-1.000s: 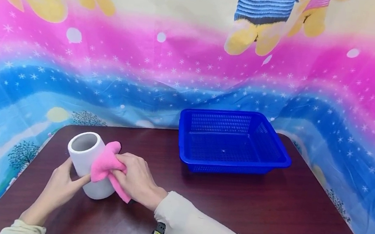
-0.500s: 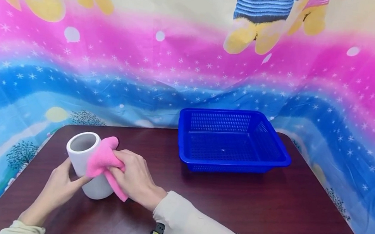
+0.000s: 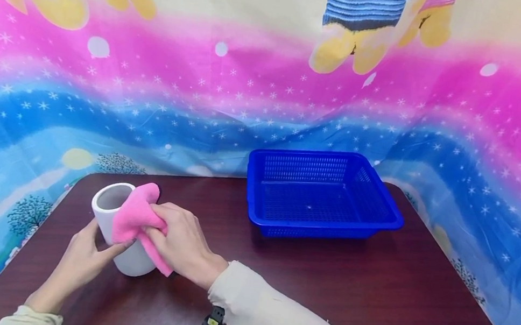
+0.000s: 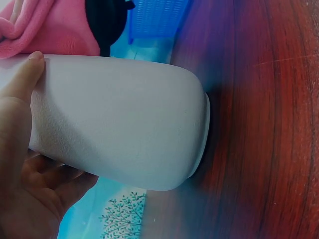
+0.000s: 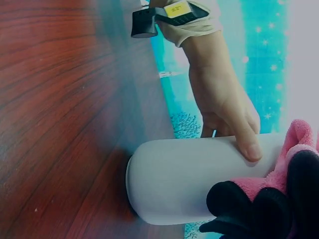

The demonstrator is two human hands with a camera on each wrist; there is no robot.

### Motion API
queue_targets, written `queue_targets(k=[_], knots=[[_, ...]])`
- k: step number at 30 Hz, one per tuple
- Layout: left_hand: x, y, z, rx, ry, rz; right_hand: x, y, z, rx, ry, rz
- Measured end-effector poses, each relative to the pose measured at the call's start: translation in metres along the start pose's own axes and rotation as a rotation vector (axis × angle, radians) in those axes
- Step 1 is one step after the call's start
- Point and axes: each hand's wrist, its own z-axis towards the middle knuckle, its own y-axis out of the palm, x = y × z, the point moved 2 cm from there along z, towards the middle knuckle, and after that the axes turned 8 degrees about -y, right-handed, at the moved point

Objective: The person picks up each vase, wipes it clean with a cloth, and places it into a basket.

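Observation:
A white cylindrical vase (image 3: pixel 135 260) with an open top stands on the table at the left in the head view. My left hand (image 3: pixel 85 257) grips its near left side, thumb across the front. The left wrist view shows the vase's smooth side (image 4: pixel 124 119) and its base against the table. A pink cloth (image 3: pixel 136 218) with a dark reverse lies bunched against the vase's upper right side. My right hand (image 3: pixel 184 242) holds that cloth and presses it on the vase. In the right wrist view, dark folds of the cloth (image 5: pixel 271 214) cover much of the right hand.
A blue perforated plastic basket (image 3: pixel 321 227) sits at the back of the dark red wooden table (image 3: pixel 303 292). Behind it hangs a patterned cloth backdrop (image 3: pixel 250 91). A black wrist camera (image 3: pixel 212 323) is strapped under the right sleeve (image 3: pixel 272 307).
My right hand has moved the pink cloth left and slightly up across the vase, now overlapping part of its rim. My left hand and the vase have stayed nearly in place.

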Motion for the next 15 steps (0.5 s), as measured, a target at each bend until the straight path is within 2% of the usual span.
queue_targets(k=[7, 15], knots=[[-0.0013, 0.0001, 0.0004, 0.016, 0.017, 0.004, 0.0012, 0.0023, 0.0022, -0.065, 0.033, -0.012], [-0.0012, 0.0005, -0.0004, 0.011, 0.022, -0.008, 0.0022, 0.0043, 0.0033, -0.090, 0.047, -0.015]])
